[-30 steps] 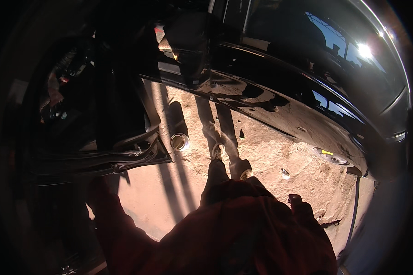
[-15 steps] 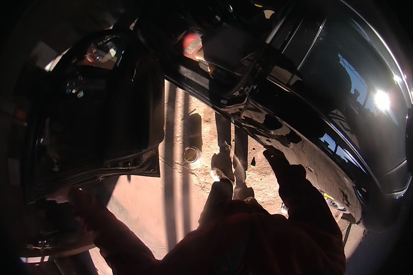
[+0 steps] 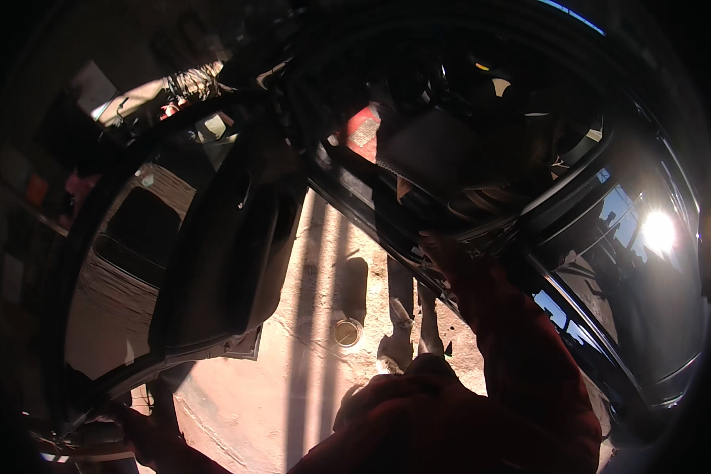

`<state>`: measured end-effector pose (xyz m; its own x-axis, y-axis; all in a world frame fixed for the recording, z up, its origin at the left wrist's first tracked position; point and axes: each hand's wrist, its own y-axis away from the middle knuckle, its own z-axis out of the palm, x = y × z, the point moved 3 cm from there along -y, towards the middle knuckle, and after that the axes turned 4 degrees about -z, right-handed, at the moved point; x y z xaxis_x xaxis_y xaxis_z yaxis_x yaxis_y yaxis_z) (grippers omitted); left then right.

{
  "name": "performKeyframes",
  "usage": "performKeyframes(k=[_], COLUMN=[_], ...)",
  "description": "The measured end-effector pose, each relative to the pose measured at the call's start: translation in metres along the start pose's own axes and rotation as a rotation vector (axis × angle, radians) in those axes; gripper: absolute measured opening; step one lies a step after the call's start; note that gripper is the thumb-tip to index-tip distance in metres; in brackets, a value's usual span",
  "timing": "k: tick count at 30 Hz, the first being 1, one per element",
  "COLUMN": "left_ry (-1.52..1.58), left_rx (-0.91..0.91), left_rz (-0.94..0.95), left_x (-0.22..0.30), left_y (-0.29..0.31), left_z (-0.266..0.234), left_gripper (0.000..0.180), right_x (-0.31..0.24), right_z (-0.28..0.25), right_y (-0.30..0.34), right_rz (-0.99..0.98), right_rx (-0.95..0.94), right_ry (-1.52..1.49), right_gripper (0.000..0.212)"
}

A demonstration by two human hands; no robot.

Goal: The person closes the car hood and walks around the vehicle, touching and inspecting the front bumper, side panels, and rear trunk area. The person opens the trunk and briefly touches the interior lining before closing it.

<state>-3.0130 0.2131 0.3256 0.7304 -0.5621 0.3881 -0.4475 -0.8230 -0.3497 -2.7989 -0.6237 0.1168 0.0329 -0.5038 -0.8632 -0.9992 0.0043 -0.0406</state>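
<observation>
A dark car door [image 3: 213, 261] stands swung open on the left, with its window [image 3: 134, 261] reflecting light. My left hand [image 3: 110, 417] is at the door's outer lower edge, and deep shadow hides its fingers. My right arm, in a dark red sleeve, reaches forward to the black car body [image 3: 632, 292]. My right hand [image 3: 441, 251] is at the rear lower edge of the doorway, close to the sill [image 3: 363, 209]; its fingers are too dark to read. Inside the doorway are a dark seat [image 3: 430, 150] and a red patterned piece [image 3: 362, 130].
A round tin-like container [image 3: 347, 332] stands on the sunlit floor [image 3: 237, 403] between door and car. My feet are just right of it. Strong sun glare [image 3: 659, 232] reflects off the car's rear side. Shadow stripes cross the floor.
My view has shifted, showing more of the cabin and the door window. The door looks turned relative to me. My right hand has moved forward and left to the doorway edge; my left stays by the door.
</observation>
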Motion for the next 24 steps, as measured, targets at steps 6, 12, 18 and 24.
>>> performKeyframes(k=[6,12,18,24], left_ry=[0.107,0.357,-0.270,-0.715], left_rx=[-0.009,-0.255,-0.020,-0.050], left_rz=[-0.168,-0.325,0.901,1.064], left_x=[0.003,0.071,0.290,0.329], left_y=[-0.005,0.047,0.009,-0.034], left_z=[0.048,0.153,0.246,0.290], left_gripper=[0.046,0.046,0.056,0.072], right_x=[0.015,0.079,0.174,0.238], right_z=[0.064,0.149,0.208,0.205], right_y=[-0.138,-0.278,-0.379,-0.392], right_rz=[0.026,0.067,0.133,0.137], right_rx=[0.012,-0.054,-0.281,-0.516], right_ry=[-0.202,-0.204,0.178,0.589], right_gripper=[0.044,0.042,0.040,0.039])
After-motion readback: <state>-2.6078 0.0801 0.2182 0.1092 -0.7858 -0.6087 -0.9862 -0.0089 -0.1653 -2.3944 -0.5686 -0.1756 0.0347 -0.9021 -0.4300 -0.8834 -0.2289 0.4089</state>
